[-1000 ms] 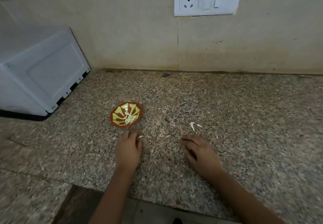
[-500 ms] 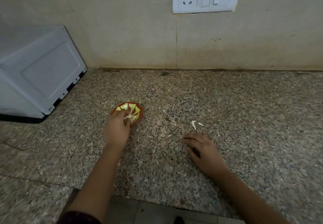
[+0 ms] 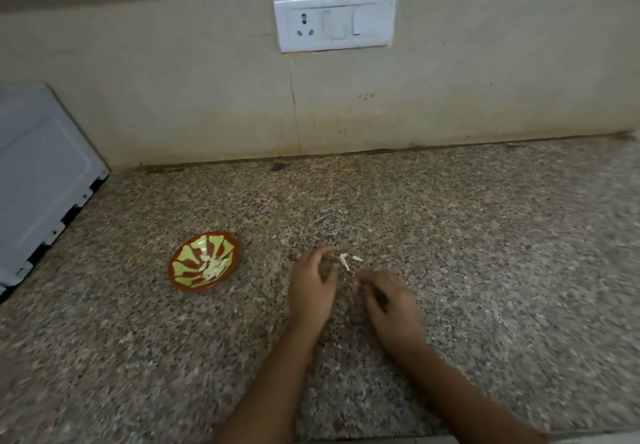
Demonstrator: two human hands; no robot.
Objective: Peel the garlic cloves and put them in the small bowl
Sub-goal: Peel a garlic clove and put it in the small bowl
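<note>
Granite counter (image 3: pixel 450 235) under the head camera: left hand (image 3: pixel 313 287) was loosely curved, holding nothing; right hand (image 3: pixel 391 300) was curled, contents unclear. Just past both hands lay garlic scraps (image 3: pixel 344 260), the longer pointing back at the right hand. Small bowl (image 3: pixel 188 287) with peeled cloves (image 3: pixel 213 268) sat left of the left hand.

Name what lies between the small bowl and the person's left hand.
Nothing: the head view shows only bare speckled counter between the small bowl and the left hand. The white garlic scraps lie beyond the hand, away from the bowl.
</note>
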